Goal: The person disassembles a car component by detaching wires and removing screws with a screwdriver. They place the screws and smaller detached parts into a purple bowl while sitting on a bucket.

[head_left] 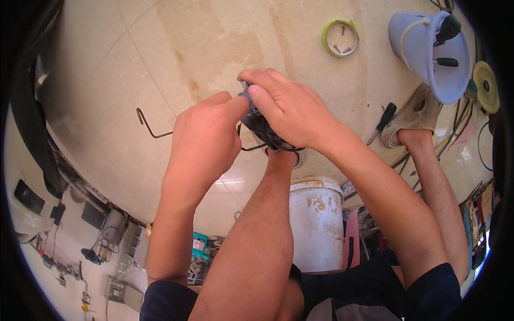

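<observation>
Head view: both hands grip a small dark wired part (257, 120) above the floor, at the knee. The right hand (286, 107) wraps it from the far-right side; the left hand (206, 134) pinches its near-left end, equally close.

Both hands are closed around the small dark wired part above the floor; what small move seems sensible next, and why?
Probably keep the right hand steady and shift the left hand's thumb along the dark part. Both hands cover most of it, its thin wires hang loose beneath, and no tool is in either grip.
</observation>
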Demonstrator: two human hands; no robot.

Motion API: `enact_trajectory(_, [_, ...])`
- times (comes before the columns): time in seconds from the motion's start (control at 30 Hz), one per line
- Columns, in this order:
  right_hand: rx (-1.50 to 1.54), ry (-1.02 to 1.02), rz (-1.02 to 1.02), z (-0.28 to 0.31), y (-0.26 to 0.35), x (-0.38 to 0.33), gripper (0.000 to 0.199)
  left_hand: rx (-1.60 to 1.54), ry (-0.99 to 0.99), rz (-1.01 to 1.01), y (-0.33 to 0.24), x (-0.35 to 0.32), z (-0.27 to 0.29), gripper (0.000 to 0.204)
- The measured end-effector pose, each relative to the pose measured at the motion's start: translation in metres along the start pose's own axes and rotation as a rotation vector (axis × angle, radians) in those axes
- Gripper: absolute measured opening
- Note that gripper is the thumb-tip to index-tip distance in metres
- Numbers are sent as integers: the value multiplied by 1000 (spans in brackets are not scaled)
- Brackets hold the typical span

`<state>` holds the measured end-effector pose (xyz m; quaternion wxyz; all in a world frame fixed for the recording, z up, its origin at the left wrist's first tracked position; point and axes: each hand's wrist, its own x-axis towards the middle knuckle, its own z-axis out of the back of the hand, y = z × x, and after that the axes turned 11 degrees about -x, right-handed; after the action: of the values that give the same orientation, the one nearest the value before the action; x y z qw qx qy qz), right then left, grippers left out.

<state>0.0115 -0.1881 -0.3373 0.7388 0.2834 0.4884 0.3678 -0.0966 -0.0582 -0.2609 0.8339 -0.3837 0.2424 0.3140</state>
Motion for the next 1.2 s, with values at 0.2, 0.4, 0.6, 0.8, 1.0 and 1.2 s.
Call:
enact_trajectory(0.2, [98,38,-18,-1,-1,1,52,213,88,-174,-4,8,6,17])
enact_trajectory(0.4, [374,48,-41,1,-9,4,60,141,24,-130,-8,7,-6,16])
enact_trajectory(0.6, [383,58,-22,-4,-9,2,60,122,15,-104,-6,4,-8,14])
enact_trajectory(0.8, [364,68,-26,-4,-10,4,58,59,-8,-84,0,1,-13,16])
enact_trajectory(1.0, [340,54,-9,-3,-13,3,57,-47,-125,-9,2,-6,-23,9])
enact_trajectory(1.2, [334,66,-8,-4,-7,3,58,40,-60,12,3,-5,-19,9])
